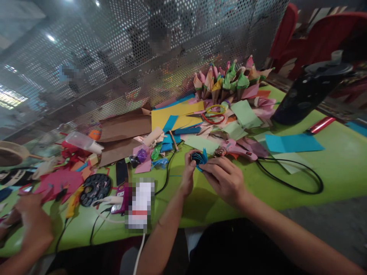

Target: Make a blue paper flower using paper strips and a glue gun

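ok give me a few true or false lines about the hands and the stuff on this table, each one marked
1. Both the left hand and the right hand have their fingers on a blue paper piece. True.
2. The pink glue gun is held in the right hand. False: it lies on the table just beyond the hands.
3. The table has a red top. False: it is green.
4. A black cable loops on the table to the right of the hands. True.
5. The other person's hand holds the scissors. False: the scissors lie on the coloured paper at the back, far from that hand.
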{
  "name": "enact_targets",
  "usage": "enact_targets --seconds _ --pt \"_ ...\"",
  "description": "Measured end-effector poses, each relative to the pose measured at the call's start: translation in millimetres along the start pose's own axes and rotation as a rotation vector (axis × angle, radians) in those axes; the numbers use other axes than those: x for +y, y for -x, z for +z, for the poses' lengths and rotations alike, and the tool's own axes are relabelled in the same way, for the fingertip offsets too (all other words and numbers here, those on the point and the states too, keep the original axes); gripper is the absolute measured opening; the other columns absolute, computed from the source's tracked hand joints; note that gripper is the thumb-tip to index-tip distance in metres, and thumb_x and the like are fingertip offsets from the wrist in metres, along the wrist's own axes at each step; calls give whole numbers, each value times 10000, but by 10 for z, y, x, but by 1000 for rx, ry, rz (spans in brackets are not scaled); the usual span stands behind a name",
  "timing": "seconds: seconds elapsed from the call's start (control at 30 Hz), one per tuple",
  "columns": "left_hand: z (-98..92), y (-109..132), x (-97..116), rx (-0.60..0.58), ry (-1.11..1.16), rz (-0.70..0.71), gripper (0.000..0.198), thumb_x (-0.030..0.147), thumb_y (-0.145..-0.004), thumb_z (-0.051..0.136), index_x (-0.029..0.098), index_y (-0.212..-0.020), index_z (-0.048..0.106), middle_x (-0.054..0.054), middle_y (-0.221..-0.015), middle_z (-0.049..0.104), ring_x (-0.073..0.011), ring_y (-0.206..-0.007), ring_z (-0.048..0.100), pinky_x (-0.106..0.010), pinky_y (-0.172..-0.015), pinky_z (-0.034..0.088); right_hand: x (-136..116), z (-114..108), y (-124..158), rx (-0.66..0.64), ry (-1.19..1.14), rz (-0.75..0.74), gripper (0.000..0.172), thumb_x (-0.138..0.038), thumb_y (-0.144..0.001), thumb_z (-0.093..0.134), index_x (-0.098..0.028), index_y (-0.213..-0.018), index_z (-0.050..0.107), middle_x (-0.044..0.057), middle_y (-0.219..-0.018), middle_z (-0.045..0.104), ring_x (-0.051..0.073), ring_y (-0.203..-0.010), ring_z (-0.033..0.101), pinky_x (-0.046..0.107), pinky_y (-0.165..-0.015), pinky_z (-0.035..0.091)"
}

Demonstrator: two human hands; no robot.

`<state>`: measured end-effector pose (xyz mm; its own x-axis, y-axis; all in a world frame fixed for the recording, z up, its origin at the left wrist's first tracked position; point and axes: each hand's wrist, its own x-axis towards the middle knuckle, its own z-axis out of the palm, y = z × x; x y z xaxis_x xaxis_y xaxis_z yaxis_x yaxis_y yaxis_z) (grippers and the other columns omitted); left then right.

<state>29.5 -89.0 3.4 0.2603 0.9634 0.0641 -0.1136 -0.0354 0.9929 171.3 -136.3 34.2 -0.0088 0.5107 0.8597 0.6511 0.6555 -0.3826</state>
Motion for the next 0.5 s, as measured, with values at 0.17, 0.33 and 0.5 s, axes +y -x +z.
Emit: enact_targets --seconds 0.17,0.33,0.5 --pt "-22 -43 -27 -5 -3 9 549 666 -813 626 201 -1105 615 -86 -1114 611 -275 -1073 581 -430 -1012 478 31 4 31 -21 -12 -17 187 -100 -960 589 -185 -1039 736 60 -855 738 172 -740 670 309 -662 539" --pt "-18 -13 -22 5 -127 24 580 719 -894 512 211 -1154 614 -108 -1193 607 -285 -1157 570 -447 -1085 446 30 3 31 -23 -28 49 224 -108 -954 590 -234 -1039 755 47 -825 729 183 -707 656 319 -641 536" --pt "-20 1 -63 12 -211 18 596 720 -918 478 208 -1194 606 -108 -1208 606 -295 -1174 575 -446 -1078 459 38 12 51 -29 -33 142 203 -160 -954 597 -256 -947 775 49 -825 725 185 -711 660 332 -657 553"
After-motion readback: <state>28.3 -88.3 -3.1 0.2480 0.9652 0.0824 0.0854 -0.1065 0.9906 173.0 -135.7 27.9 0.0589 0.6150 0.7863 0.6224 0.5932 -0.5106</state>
